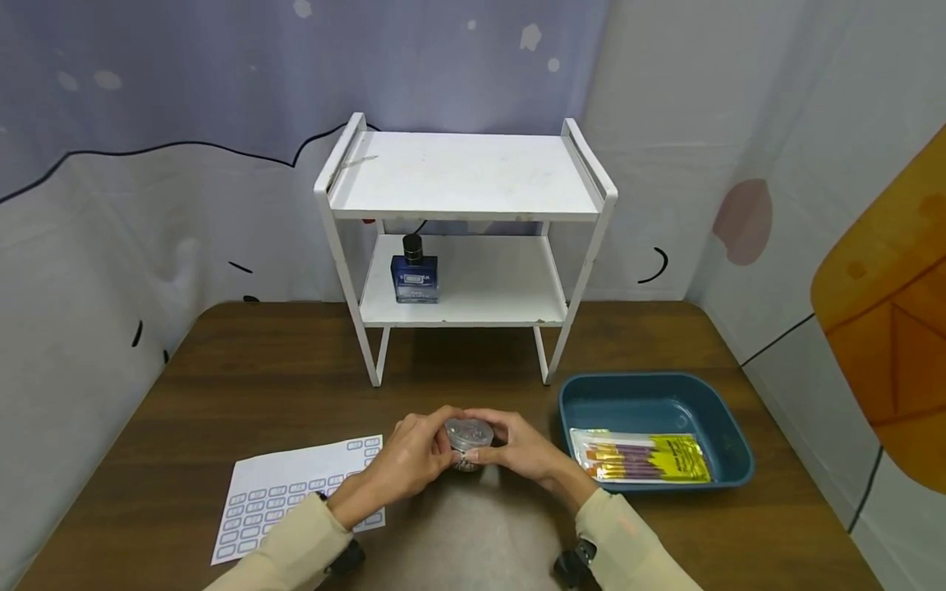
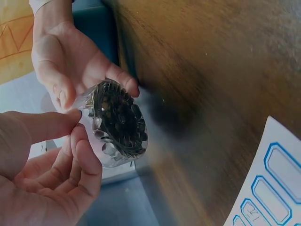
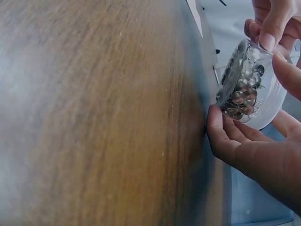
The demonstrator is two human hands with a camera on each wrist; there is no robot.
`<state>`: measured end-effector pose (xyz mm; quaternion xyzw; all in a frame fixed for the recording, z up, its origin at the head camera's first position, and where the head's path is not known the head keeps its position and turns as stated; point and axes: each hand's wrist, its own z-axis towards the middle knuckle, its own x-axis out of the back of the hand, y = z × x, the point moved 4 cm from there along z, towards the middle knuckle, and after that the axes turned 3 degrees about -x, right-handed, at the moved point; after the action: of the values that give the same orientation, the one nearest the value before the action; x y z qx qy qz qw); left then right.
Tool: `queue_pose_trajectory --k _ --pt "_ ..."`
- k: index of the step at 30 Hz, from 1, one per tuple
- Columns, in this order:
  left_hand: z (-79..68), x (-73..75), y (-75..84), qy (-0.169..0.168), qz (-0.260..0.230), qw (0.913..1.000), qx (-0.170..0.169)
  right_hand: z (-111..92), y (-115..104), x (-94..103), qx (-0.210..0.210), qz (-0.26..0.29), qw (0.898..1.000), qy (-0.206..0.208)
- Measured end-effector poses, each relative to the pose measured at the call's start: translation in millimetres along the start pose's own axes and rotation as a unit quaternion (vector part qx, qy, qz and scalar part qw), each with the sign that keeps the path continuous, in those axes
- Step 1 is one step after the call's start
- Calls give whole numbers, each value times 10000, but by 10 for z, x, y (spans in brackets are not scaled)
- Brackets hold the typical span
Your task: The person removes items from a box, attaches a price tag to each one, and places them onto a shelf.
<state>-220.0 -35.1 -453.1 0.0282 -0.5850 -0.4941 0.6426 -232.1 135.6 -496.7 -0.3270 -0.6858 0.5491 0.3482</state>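
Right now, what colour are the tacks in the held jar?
Silvery metallic; the tacks show best in the right wrist view.

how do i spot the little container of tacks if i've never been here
From the white two-tier shelf at the back of the brown table, come toward the viewer, between the printed sheet and the blue tray. There the left hand and right hand hold a small round container. Unlike the sheet and tray, it is see-through, with shiny metal tacks inside.
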Motion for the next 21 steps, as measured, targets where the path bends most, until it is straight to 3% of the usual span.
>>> queue_pose_trajectory --k 14,21 --pt "-5 -2 28 365 405 9983 185 -2 -2 21 197 -235 9995 -27" --pt "15 16 35 410 408 9979 307 -16 0 37 195 -65 9998 -28"
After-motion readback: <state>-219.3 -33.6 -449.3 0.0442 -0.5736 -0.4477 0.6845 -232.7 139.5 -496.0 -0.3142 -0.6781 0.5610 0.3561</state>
